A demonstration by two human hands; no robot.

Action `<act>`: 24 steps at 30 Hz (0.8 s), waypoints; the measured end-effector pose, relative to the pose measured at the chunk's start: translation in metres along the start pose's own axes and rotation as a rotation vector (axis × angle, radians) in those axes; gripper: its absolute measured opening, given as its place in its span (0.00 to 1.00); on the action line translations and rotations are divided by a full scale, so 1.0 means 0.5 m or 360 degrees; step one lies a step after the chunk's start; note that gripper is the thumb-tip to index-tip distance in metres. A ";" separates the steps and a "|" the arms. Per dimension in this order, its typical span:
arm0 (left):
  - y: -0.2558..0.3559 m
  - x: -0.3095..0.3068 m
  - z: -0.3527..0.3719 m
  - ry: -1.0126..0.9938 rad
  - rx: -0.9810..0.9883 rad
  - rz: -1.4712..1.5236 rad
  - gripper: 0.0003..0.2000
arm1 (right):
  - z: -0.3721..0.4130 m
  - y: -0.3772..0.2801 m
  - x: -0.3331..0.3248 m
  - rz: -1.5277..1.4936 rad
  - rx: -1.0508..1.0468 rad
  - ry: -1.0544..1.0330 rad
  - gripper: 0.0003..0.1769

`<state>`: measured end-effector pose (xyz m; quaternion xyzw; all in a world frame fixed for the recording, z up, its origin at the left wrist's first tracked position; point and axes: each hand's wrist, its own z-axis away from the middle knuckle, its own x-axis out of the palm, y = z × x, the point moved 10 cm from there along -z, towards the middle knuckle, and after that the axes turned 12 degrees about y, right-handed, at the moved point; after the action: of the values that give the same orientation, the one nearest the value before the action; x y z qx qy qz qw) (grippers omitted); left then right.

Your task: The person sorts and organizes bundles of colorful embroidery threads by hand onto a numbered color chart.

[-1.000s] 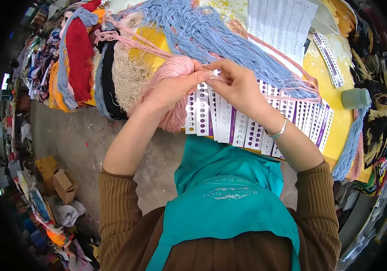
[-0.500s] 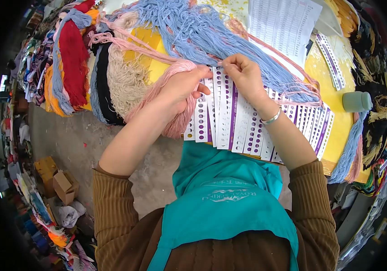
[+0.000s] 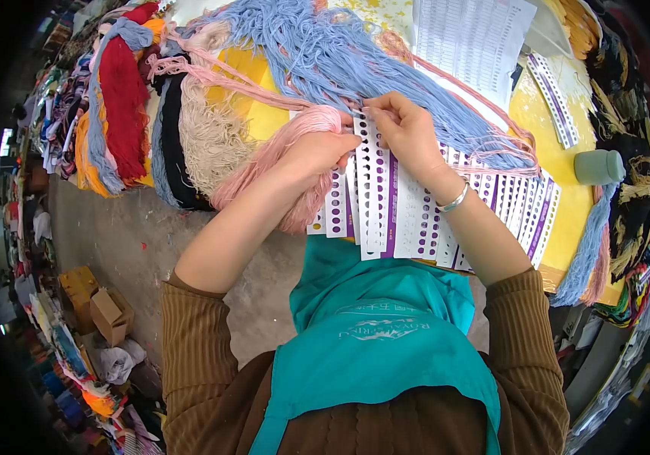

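My left hand [image 3: 319,154] is closed around a skein of pink thread [image 3: 268,163], which hangs down past the wrist. Its fingertips come up to the left edge of a white and purple punched card [image 3: 372,208]. At the top of this card, my right hand [image 3: 408,135] pinches with thumb and forefinger; whether a strand of thread is also in the pinch is too small to tell. More punched cards [image 3: 484,199] lie in an overlapping row on both sides, partly under my right forearm. Behind both hands spreads a heap of light blue thread [image 3: 325,61].
Beige thread [image 3: 207,140], black thread [image 3: 181,144] and red thread [image 3: 122,98] hang at the left table edge. A printed sheet [image 3: 473,45] lies at the back. To the right are a grey-green jar [image 3: 599,167] and another punched card [image 3: 554,98]. Cardboard boxes [image 3: 111,315] stand on the floor.
My left hand has shifted right and its fingers have closed in beside the card. The card under my right hand has slid slightly left and toward me, with that hand moving a little left.
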<state>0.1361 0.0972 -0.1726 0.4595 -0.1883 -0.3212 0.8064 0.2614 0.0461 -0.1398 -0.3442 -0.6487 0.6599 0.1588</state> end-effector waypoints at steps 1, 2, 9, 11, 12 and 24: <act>0.009 -0.005 0.007 0.0075 0.0012 -0.0034 0.18 | -0.001 0.000 -0.003 0.0000 -0.0006 0.0001 0.07; 0.016 -0.010 0.009 0.0115 0.0020 -0.0035 0.18 | -0.002 -0.002 -0.008 0.0002 -0.0011 0.0005 0.07; 0.018 -0.019 -0.011 0.0124 0.0021 0.0039 0.16 | -0.005 -0.005 -0.003 0.0202 -0.0151 -0.0073 0.07; 0.012 -0.022 -0.019 0.0122 0.0041 0.0047 0.15 | -0.007 -0.004 -0.001 0.0219 -0.0143 -0.0066 0.08; 0.021 -0.019 -0.016 0.0105 0.0043 0.0041 0.15 | -0.008 -0.003 0.000 0.0227 -0.0138 -0.0062 0.08; 0.021 -0.020 -0.040 0.0048 0.0167 -0.0233 0.08 | -0.009 0.010 0.019 0.0136 0.0002 -0.0251 0.07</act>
<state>0.1446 0.1205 -0.1739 0.5185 -0.1587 -0.3618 0.7584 0.2589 0.0554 -0.1466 -0.3185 -0.6435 0.6916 0.0791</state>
